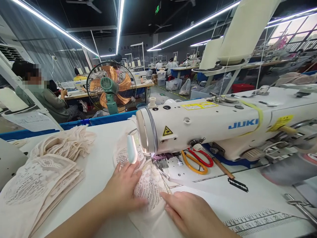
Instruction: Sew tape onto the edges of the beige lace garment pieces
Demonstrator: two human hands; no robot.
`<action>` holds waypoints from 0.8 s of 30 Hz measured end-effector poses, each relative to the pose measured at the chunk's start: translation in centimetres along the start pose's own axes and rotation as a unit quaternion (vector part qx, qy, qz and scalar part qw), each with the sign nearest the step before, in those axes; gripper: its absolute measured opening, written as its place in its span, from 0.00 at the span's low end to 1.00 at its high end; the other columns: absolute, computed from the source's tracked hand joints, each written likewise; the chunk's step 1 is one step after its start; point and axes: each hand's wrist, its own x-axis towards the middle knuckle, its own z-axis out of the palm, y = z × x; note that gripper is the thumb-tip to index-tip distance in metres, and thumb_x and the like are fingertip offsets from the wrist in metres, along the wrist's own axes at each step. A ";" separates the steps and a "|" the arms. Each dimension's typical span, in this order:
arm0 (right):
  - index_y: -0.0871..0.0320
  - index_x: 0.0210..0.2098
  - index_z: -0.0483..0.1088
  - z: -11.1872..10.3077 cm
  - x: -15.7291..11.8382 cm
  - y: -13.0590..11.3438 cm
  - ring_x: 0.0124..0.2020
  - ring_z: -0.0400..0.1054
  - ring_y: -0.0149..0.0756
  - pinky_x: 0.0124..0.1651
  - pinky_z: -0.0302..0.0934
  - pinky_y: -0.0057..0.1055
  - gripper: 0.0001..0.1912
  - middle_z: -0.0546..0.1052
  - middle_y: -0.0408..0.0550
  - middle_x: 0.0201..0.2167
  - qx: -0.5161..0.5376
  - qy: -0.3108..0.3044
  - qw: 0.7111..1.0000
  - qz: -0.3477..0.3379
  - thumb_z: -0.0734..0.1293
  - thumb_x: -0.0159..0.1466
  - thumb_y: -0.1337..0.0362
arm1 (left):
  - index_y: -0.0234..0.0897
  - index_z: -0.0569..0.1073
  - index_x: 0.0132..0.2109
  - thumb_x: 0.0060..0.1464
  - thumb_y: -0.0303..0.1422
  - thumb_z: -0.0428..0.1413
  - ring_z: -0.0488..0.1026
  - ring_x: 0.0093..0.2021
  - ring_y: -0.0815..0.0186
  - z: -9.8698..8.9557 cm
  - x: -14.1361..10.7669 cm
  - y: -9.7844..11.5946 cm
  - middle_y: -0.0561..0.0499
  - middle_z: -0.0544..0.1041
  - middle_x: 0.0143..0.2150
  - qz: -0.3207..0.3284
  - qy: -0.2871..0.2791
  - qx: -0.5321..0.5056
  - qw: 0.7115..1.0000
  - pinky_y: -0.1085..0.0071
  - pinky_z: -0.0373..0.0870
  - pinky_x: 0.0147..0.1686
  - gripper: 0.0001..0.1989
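A cream lace garment piece (148,186) lies under the head of a white sewing machine (183,127). My left hand (123,186) rests on the lace with its fingers spread, just below the pale, rounded lamp or guard (132,149) near the needle area. My right hand (185,208) is closed at the right edge of the lace, thumb and fingers pinched together there. A thin, pale strip runs from its fingertips toward the needle; I cannot tell whether it is a folded edge or a slim tool. The needle itself is hidden.
Stacked cream lace pieces (42,185) lie at left. Orange and red-handled scissors (198,162) and a wooden-handled blade (237,184) lie right of the needle. A ruler strip (262,221) marks the table's front. Beyond stand a fan (111,86) and a seated person (47,96).
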 end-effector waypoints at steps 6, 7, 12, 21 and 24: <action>0.52 0.52 0.68 0.4 0.5 0.2 0.33 0.73 0.45 0.28 0.52 0.34 0.19 0.78 0.47 0.31 -0.033 0.019 0.999 0.003 0.56 0.64 0.67 | 0.34 0.49 0.67 0.37 0.57 0.58 0.35 0.68 0.44 -0.2 0.5 -0.5 0.41 0.39 0.69 -0.050 -0.091 0.013 0.994 0.41 0.33 0.61 0.56; 0.53 0.52 0.68 0.2 0.7 0.1 0.34 0.73 0.45 0.29 0.53 0.34 0.19 0.78 0.47 0.31 -0.030 0.019 0.999 0.006 0.56 0.64 0.67 | 0.33 0.49 0.67 0.38 0.57 0.58 0.36 0.67 0.44 -0.2 0.7 -0.6 0.40 0.40 0.69 -0.055 -0.088 0.014 0.995 0.41 0.34 0.61 0.55; 0.53 0.53 0.68 -0.8 1.3 0.1 0.34 0.73 0.46 0.29 0.54 0.34 0.19 0.78 0.48 0.31 -0.028 0.011 0.999 0.020 0.57 0.64 0.66 | 0.31 0.46 0.67 0.35 0.57 0.59 0.35 0.67 0.43 -0.5 0.8 -1.1 0.39 0.37 0.69 -0.055 -0.091 0.015 0.994 0.41 0.34 0.61 0.59; 0.56 0.56 0.64 -3.5 2.4 -0.7 0.33 0.74 0.45 0.22 0.44 0.31 0.21 0.79 0.51 0.33 -0.061 -0.060 0.996 0.038 0.57 0.65 0.67 | 0.31 0.45 0.68 0.37 0.52 0.61 0.35 0.67 0.43 -0.2 1.2 -1.8 0.42 0.35 0.69 -0.073 -0.077 0.015 0.994 0.40 0.36 0.61 0.57; 0.58 0.60 0.60 -4.0 2.9 -1.0 0.33 0.74 0.44 0.21 0.43 0.31 0.24 0.80 0.51 0.33 -0.066 -0.075 0.994 0.050 0.59 0.64 0.69 | 0.33 0.44 0.68 0.37 0.53 0.60 0.37 0.67 0.43 -0.2 1.8 -2.5 0.43 0.35 0.70 -0.074 -0.064 0.009 0.995 0.42 0.40 0.61 0.57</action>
